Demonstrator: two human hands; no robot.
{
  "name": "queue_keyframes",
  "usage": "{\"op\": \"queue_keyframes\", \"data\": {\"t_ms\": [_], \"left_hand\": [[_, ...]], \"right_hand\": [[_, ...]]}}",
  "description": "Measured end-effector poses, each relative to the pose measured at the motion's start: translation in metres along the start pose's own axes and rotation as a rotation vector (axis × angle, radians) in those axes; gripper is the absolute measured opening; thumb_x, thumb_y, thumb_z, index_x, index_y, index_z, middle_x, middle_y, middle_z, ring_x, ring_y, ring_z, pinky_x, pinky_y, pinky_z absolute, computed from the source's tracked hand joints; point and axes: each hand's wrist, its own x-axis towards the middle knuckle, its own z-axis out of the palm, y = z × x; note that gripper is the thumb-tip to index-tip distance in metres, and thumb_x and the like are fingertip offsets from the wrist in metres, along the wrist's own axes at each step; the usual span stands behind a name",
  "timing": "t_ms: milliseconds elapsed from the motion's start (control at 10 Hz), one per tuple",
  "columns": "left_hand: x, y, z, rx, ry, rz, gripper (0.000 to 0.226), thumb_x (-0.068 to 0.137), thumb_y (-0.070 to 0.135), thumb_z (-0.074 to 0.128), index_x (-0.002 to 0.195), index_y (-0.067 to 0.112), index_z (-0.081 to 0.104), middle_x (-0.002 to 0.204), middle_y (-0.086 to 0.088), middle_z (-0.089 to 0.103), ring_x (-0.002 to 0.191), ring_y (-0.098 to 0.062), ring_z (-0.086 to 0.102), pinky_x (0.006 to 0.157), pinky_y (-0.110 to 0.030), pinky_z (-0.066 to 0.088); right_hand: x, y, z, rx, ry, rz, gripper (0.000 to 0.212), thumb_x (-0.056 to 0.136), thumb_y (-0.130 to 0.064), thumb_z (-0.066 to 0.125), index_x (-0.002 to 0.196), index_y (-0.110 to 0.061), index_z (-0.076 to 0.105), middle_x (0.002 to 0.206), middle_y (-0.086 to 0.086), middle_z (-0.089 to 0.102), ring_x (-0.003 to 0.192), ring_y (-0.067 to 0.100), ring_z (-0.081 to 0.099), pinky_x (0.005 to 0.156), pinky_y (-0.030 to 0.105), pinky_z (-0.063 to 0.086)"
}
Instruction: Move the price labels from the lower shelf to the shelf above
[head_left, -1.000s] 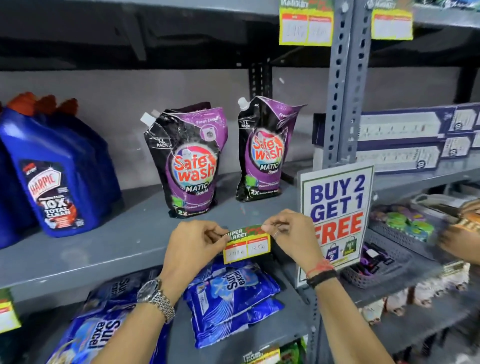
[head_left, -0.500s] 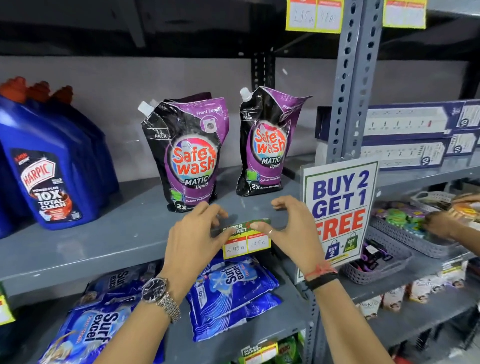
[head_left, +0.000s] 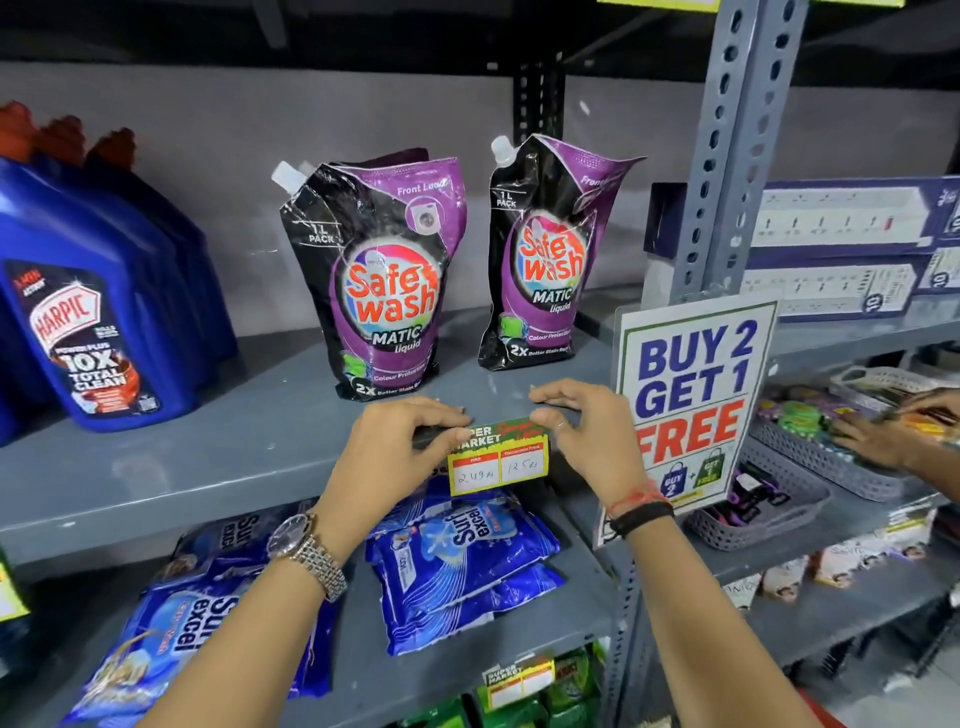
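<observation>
A yellow, red and green price label (head_left: 497, 460) with handwritten prices hangs on the front edge of the grey shelf (head_left: 156, 493) that carries the Safe Wash pouches. My left hand (head_left: 395, 447) presses the label's top left corner onto the shelf edge with its thumb. At the top right corner my right hand (head_left: 587, 441) does the same. The label's green top strip is folded back over the shelf top. Another price label (head_left: 519, 680) hangs on the edge of the shelf below (head_left: 363, 680).
Two Safe Wash pouches (head_left: 387, 280) stand just behind my hands, with blue Harpic bottles (head_left: 98, 312) at the left. A "Buy 2 Get 1 Free" sign (head_left: 691, 395) stands close to the right. Surf Excel packs (head_left: 462, 561) lie underneath. Another person's hand (head_left: 883, 441) reaches into grey baskets at the far right.
The label went from being held in front of the shelf edge to lying against it with its top folded over. Both hands moved up and now press its upper corners.
</observation>
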Motion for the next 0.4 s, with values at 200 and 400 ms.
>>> {"op": "queue_keyframes", "data": {"t_ms": [200,400], "left_hand": [[-0.002,0.002,-0.005,-0.006,-0.075,0.001,0.027,0.086,0.023,0.067,0.113,0.026,0.07,0.117,0.009,0.07,0.106,0.006,0.054,0.089,-0.007,0.036],[-0.019,0.008,-0.034,0.029,0.112,0.004,0.035,0.09,0.026,0.06,0.124,0.031,0.06,0.126,0.012,0.064,0.119,-0.006,0.057,0.1,-0.023,0.044]], "right_hand": [[0.003,-0.007,-0.01,-0.007,-0.042,-0.024,0.014,0.078,0.002,0.066,0.087,-0.007,0.071,0.098,0.007,0.074,0.078,0.005,0.063,0.067,-0.006,0.041],[0.004,-0.039,-0.011,-0.134,-0.09,-0.118,0.027,0.088,-0.014,0.058,0.115,-0.012,0.06,0.114,0.011,0.069,0.108,0.023,0.062,0.094,0.031,0.048]]}}
